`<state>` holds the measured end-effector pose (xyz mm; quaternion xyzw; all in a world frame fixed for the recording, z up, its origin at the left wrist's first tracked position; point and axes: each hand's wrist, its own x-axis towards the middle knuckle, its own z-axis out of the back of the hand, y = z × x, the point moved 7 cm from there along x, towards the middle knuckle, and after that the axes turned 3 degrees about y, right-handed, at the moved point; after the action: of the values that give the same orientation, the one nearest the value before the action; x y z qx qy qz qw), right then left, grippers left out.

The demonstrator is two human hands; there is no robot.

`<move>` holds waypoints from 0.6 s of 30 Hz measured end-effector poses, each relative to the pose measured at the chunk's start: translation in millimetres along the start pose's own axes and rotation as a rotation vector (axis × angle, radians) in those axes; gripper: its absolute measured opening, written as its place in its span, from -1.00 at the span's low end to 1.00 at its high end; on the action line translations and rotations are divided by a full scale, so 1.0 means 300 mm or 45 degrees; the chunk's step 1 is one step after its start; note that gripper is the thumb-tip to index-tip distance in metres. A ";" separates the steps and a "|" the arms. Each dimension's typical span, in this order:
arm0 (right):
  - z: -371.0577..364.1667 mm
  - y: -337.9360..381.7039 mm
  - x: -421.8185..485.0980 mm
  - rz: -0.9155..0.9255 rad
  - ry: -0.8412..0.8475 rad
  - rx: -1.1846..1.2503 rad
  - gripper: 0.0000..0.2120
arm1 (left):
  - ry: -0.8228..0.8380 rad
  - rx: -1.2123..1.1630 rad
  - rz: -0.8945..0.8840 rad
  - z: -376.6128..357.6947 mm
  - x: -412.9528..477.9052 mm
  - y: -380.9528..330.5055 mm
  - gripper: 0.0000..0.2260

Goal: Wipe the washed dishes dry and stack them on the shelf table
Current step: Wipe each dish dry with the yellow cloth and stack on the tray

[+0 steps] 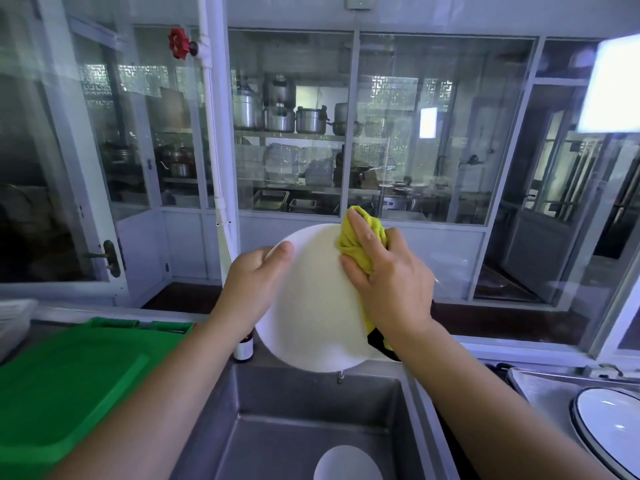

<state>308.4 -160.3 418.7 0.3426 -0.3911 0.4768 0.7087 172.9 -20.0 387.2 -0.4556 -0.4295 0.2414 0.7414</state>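
A white round plate [311, 306] is held upright above the steel sink [284, 420]. My left hand [256, 275] grips its left rim, thumb on the front face. My right hand [388, 275] holds a bunched yellow cloth [356, 240] against the plate's upper right part, fingers spread over the cloth. A dark corner of the cloth hangs below my right wrist. Another white dish [346, 462] lies in the sink basin at the bottom. A white plate with a dark rim [609, 427] rests on the counter at the far right.
A green cutting board [69, 375] covers the counter left of the sink. A small brown bottle [244, 348] stands behind the sink's back left corner. A tap tip [340, 375] shows below the held plate. Glass windows onto a kitchen with pots fill the background.
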 end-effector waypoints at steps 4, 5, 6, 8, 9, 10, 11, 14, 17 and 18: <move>0.008 -0.006 -0.032 0.050 -0.106 -0.051 -0.48 | -0.180 0.020 -0.086 0.009 -0.042 -0.025 -0.52; -0.001 -0.016 -0.048 0.026 -0.104 -0.036 -0.46 | -0.198 -0.017 -0.079 0.008 -0.048 -0.020 -0.47; -0.013 -0.029 -0.068 -0.035 -0.098 -0.014 -0.44 | -0.225 -0.076 -0.063 0.009 -0.050 -0.011 -0.43; -0.038 -0.037 -0.126 -0.163 -0.101 -0.035 -0.43 | -0.299 -0.235 -0.020 0.012 -0.050 0.002 -0.42; -0.051 -0.026 -0.159 -0.179 -0.101 -0.071 -0.45 | -0.326 -0.293 -0.003 0.011 -0.054 0.000 -0.45; -0.063 -0.010 -0.187 -0.159 -0.094 -0.098 -0.46 | -0.341 -0.321 0.010 0.009 -0.056 0.001 -0.47; -0.073 0.002 -0.204 -0.127 -0.080 -0.114 -0.47 | -0.342 -0.328 0.012 0.004 -0.059 -0.001 -0.49; -0.070 -0.016 -0.169 -0.102 -0.106 -0.128 -0.49 | -0.352 -0.301 0.046 -0.005 -0.076 -0.004 -0.58; -0.035 -0.033 -0.075 -0.126 -0.202 -0.112 -0.50 | -0.348 -0.262 0.060 -0.022 -0.088 -0.013 -0.57; -0.028 -0.018 -0.052 -0.096 -0.206 -0.122 -0.49 | -0.353 -0.236 0.058 -0.028 -0.091 -0.018 -0.56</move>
<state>311.8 -161.1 400.3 0.3602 -0.4564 0.4012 0.7078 165.8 -46.8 378.7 -0.4940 -0.5377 0.2782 0.6240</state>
